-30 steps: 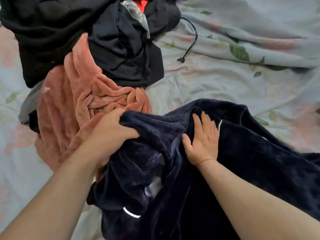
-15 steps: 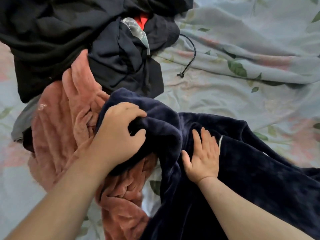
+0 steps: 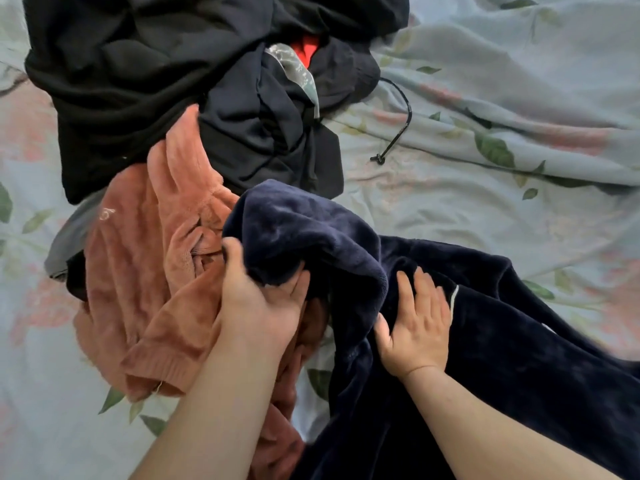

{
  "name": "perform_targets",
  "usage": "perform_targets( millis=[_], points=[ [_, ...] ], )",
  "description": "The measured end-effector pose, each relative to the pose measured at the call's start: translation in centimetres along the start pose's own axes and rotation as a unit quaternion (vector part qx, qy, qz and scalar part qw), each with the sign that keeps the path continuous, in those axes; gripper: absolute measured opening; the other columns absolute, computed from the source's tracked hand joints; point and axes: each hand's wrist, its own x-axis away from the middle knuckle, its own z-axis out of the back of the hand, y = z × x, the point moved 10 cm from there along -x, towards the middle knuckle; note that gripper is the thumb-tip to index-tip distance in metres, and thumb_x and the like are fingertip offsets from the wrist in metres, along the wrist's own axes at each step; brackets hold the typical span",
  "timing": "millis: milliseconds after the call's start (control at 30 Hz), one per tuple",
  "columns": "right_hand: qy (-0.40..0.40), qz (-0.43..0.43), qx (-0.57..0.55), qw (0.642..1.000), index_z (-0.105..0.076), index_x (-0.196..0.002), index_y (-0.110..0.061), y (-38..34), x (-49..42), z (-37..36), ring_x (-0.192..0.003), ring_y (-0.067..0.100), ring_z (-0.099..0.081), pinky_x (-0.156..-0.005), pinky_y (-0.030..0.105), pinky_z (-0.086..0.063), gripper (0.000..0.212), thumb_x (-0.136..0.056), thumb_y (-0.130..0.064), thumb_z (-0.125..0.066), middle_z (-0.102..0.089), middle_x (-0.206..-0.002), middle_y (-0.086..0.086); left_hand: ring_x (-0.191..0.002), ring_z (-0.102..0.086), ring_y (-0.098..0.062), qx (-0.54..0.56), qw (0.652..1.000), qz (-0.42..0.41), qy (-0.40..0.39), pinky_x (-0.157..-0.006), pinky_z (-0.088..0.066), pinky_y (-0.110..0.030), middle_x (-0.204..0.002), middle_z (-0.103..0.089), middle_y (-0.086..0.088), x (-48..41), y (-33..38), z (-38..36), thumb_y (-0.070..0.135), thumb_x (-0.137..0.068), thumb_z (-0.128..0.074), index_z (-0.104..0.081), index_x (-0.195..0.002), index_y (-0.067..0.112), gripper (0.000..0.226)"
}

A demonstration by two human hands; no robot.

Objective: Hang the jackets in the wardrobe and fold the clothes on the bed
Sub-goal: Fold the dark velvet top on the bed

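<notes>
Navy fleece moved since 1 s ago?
Yes. The left hand has pulled the navy fleece up-frame by a fold, nearer the black drawstring lying on the bedsheet.

The plush garment [image 3: 502,334] is dark navy blue, with one thin white line [image 3: 454,299] on it. The fleece garment [image 3: 138,271] beside it is salmon pink. The heap of clothes [image 3: 138,81] is black, and inside it show a bright red piece [image 3: 305,51] and a grey strip [image 3: 300,72] with a small pale print. The cord [image 3: 401,129] is black. The bed sheet [image 3: 485,209] is pale blue-grey, printed with green leaves and faded pink flowers.
</notes>
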Motion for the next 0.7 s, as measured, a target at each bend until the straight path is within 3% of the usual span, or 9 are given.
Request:
perform_targets(
  millis=[100, 167, 233, 267, 333, 433, 500, 633, 700],
  points=[
    [0.002, -0.002, 0.002, 1.0, -0.039, -0.15, -0.011, -0.1, 0.0, 0.0, -0.146, 0.034, -0.026, -0.123, 0.04, 0.0, 0.079, -0.085, -0.056, -0.04, -0.032, -0.158, 0.019, -0.099, -0.068, -0.023, -0.158, 0.978, -0.135, 0.021, -0.091, -0.056, -0.04, -0.096, -0.069, -0.008, 0.3, 3.9, -2.4, 0.018, -0.092, -0.063, -0.067, -0.105, 0.008, 0.016],
    [0.005, -0.001, 0.002, 1.0, -0.04, -0.149, -0.011, -0.1, -0.1, 0.1, -0.145, 0.034, -0.027, -0.123, 0.04, -0.001, 0.078, -0.085, -0.055, -0.04, -0.034, -0.157, 0.019, -0.098, -0.068, -0.01, -0.264, 0.936, -0.22, -0.071, -0.092, -0.054, -0.029, -0.089, -0.065, -0.002, 0.9, 7.6, -6.0, 0.021, -0.081, -0.068, -0.07, -0.095, 0.015, 0.016],
    [0.009, 0.002, 0.005, 1.0, -0.041, -0.147, -0.01, -0.1, -0.2, 0.1, -0.144, 0.035, -0.028, -0.122, 0.041, -0.003, 0.078, -0.084, -0.054, -0.041, -0.036, -0.155, 0.02, -0.108, -0.068, -0.025, -0.226, 0.923, -0.258, -0.176, -0.092, -0.055, -0.04, -0.105, -0.068, -0.009, 2.8, 11.7, -10.2, 0.026, -0.074, -0.067, -0.07, -0.11, 0.017, 0.037],
    [0.01, 0.003, 0.007, 1.0, -0.042, -0.147, -0.01, -0.1, -0.2, 0.0, -0.144, 0.035, -0.028, -0.122, 0.042, -0.004, 0.077, -0.083, -0.054, -0.041, -0.037, -0.155, 0.02, -0.107, -0.069, -0.031, -0.156, 0.936, -0.258, -0.183, -0.087, -0.057, -0.042, -0.109, -0.069, -0.013, 2.3, 14.0, -10.9, 0.022, -0.077, -0.067, -0.064, -0.124, 0.011, 0.049],
    [0.009, 0.004, 0.003, 1.0, -0.042, -0.146, -0.01, 0.0, -0.3, 0.1, -0.143, 0.035, -0.029, -0.122, 0.042, -0.005, 0.078, -0.083, -0.055, -0.042, -0.038, -0.154, 0.02, -0.101, -0.071, -0.032, -0.11, 0.944, -0.267, -0.157, -0.079, -0.059, -0.039, -0.108, -0.073, -0.016, 1.1, 18.1, -12.0, 0.014, -0.089, -0.058, -0.056, -0.134, 0.003, 0.046],
    [-0.001, 0.008, 0.014, 1.0, -0.037, -0.147, -0.012, -0.1, 0.0, -0.3, -0.144, 0.033, -0.026, -0.122, 0.041, -0.003, 0.077, -0.084, -0.056, -0.042, -0.037, -0.154, 0.02, -0.111, -0.067, -0.032, -0.152, 0.937, -0.296, -0.109, -0.093, -0.056, -0.044, -0.131, -0.062, -0.02, -1.5, 21.8, -11.4, -0.002, -0.097, -0.042, -0.048, -0.142, 0.001, 0.046],
    [-0.002, 0.004, 0.013, 1.0, -0.037, -0.147, -0.012, 0.0, -0.1, -0.4, -0.144, 0.033, -0.026, -0.122, 0.04, -0.002, 0.077, -0.083, -0.055, -0.042, -0.037, -0.154, 0.02, -0.111, -0.066, -0.029, -0.197, 0.932, -0.285, -0.105, -0.095, -0.054, -0.043, -0.131, -0.06, -0.019, -3.4, 22.5, -10.7, -0.008, -0.096, -0.039, -0.046, -0.142, 0.004, 0.049],
    [-0.005, 0.007, 0.012, 1.0, -0.041, -0.144, -0.01, 0.1, -0.3, -0.5, -0.142, 0.033, -0.028, -0.122, 0.04, -0.002, 0.077, -0.082, -0.055, -0.043, -0.04, -0.152, 0.022, -0.106, -0.07, -0.031, -0.183, 0.94, -0.289, 0.002, -0.087, -0.058, -0.044, -0.116, -0.071, -0.014, -4.6, 20.4, -6.1, 0.023, -0.094, -0.061, -0.063, -0.128, 0.008, 0.037],
    [-0.009, 0.006, 0.015, 1.0, -0.042, -0.144, -0.009, 0.2, -0.2, -0.6, -0.141, 0.033, -0.028, -0.121, 0.04, -0.003, 0.077, -0.081, -0.054, -0.043, -0.042, -0.151, 0.022, -0.104, -0.071, -0.028, -0.135, 0.959, -0.246, -0.036, -0.084, -0.057, -0.041, -0.113, -0.074, -0.009, -4.3, 16.6, -5.1, 0.038, -0.091, -0.059, -0.075, -0.114, 0.019, 0.033]
  ],
)
